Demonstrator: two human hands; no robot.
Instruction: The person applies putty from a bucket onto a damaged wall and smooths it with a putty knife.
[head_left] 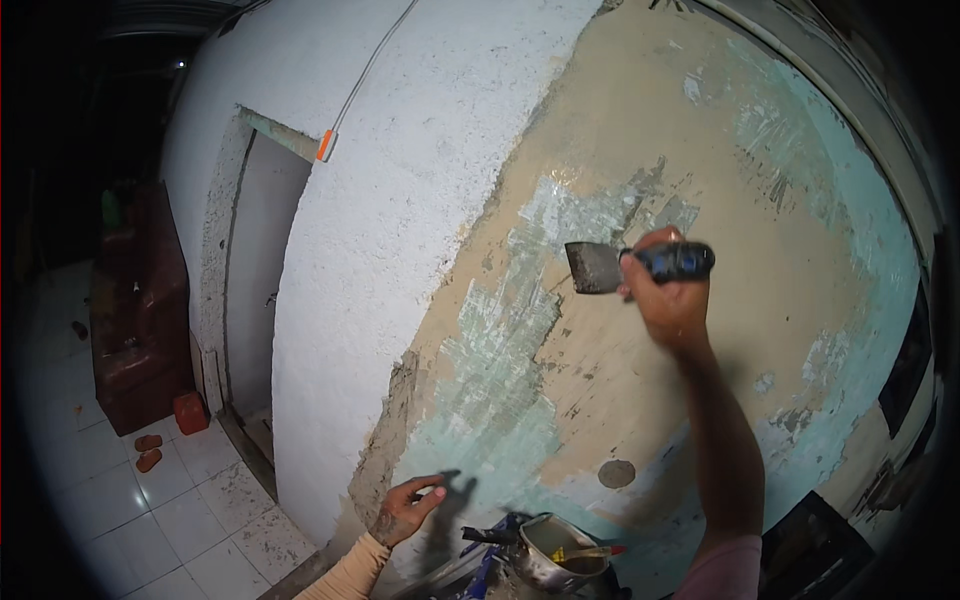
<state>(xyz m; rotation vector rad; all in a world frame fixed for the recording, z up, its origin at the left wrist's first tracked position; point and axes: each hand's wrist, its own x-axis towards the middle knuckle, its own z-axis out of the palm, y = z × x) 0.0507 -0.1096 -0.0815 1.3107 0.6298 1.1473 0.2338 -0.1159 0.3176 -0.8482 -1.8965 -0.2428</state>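
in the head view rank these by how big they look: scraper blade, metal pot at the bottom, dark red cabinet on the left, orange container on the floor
1. Dark red cabinet
2. Metal pot, though it sits nearer the camera, so its true size is unsure
3. Scraper blade, held by the right hand
4. Orange container, close in look to the blade

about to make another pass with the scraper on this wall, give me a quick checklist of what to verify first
1. Grip: right hand closed around the scraper handle: ok.
2. Blade against the wall: cannot tell, contact not visible.
3. Left hand clear of the blade, low against the wall: ok.
4. Metal pot below the work area, may catch debris: not ok.
5. Lighting: dim at the edges: not ok.
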